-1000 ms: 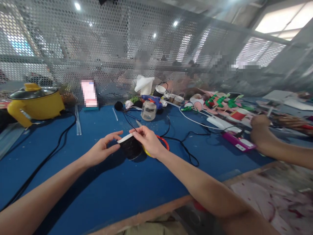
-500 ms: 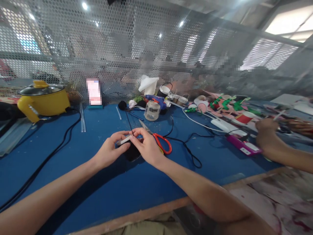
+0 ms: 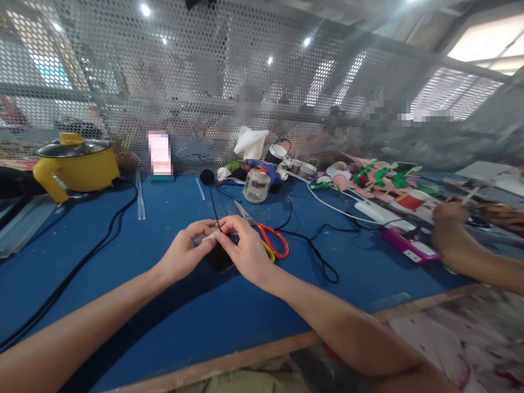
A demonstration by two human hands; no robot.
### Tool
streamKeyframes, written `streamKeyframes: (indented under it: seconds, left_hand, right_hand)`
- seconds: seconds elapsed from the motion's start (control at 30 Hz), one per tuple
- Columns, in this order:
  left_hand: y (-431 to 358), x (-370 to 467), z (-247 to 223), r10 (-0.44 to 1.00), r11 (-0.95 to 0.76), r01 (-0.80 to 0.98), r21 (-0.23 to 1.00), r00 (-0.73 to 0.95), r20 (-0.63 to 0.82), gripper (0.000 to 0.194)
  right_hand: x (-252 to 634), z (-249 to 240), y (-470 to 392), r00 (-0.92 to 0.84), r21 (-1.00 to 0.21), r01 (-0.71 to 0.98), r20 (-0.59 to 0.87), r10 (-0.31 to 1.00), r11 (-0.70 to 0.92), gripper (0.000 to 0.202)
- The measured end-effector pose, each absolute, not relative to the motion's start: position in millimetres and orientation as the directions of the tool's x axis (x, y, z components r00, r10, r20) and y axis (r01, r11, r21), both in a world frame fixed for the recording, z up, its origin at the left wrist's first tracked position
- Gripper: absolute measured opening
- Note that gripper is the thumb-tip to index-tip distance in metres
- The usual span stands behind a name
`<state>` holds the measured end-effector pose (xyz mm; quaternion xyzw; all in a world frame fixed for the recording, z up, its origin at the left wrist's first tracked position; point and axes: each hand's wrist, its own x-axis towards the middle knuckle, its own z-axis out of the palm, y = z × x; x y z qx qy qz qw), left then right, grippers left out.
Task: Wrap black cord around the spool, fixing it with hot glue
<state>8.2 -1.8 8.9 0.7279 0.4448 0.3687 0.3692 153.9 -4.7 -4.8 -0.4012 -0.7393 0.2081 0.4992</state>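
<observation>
We had one black cup (image 3: 221, 261) between our two hands at the middle of the blue table (image 3: 229, 322), its inside hidden from us. Our left hand (image 3: 185, 248) pinched its white rim (image 3: 210, 236), while our right hand (image 3: 249, 250) pinched one black cord (image 3: 214, 202) against that rim; the cord ran far to one black ball (image 3: 207, 177). A second earlier our left fingers stood spread and more of the cup's wall showed; now we had closed in over it, and the one pair of scissors (image 3: 256, 223), to the right, lay less covered. Farther off stood one clear jar (image 3: 257, 188), its contents unclear, and one white cup (image 3: 255, 150) with white paper (image 3: 249, 137) in it. Far left, one yellow pot (image 3: 84, 170) kept its contents under one lid (image 3: 73, 148).
</observation>
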Motion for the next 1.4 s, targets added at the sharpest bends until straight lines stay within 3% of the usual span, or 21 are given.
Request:
streamKeyframes:
  seconds: [0.23, 0.37, 0.43, 0.6, 0.77, 1.0, 1.17, 1.4]
  left_hand:
    - [-2.8, 5.7, 10.3, 0.918, -0.266, 0.263, 0.927, 0.364, 0.160, 0.018]
    - [-0.3, 3.6, 9.0, 0.919, -0.230, 0.211, 0.950, 0.369, 0.141, 0.018]
    - [2.3, 2.0, 6.7, 0.915, -0.245, 0.207, 0.947, 0.372, 0.155, 0.018]
    - [8.7, -2.7, 0.5, 0.908, -0.291, 0.249, 0.924, 0.376, 0.185, 0.019]
    - [12.2, -5.6, -2.7, 0.897, -0.324, 0.283, 0.903, 0.397, 0.197, 0.017]
    - [14.8, -7.2, 4.1, 0.897, -0.313, 0.360, 0.879, 0.416, 0.149, 0.021]
    - [14.9, -4.7, 11.4, 0.888, -0.326, 0.387, 0.862, 0.439, 0.139, 0.022]
    - [13.8, -7.5, 10.7, 0.890, -0.318, 0.397, 0.861, 0.439, 0.126, 0.023]
  right_hand:
    - [157.6, -1.3, -2.9, -0.176, -0.821, 0.252, 0.481, 0.859, 0.512, 0.008]
    - [175.1, 8.2, 10.3, -0.055, -0.865, 0.207, 0.456, 0.888, 0.457, 0.015]
    - [191.3, 18.7, 24.3, 0.035, -0.853, 0.267, 0.474, 0.880, 0.448, 0.020]
    - [237.6, 44.8, 78.2, 0.269, -0.723, 0.600, 0.586, 0.764, 0.343, 0.017]
    - [255.9, 43.6, 120.5, 0.278, -0.878, 0.479, 0.127, 0.952, -0.023, 0.027]
    - [259.4, 48.1, 132.4, 0.118, -0.930, 0.306, -0.177, 0.977, -0.205, 0.039]
    - [264.3, 55.3, 138.6, 0.080, -0.931, 0.203, -0.294, 0.952, -0.305, 0.035]
    - [256.3, 53.7, 141.6, 0.112, -0.943, 0.191, -0.255, 0.960, -0.273, 0.013]
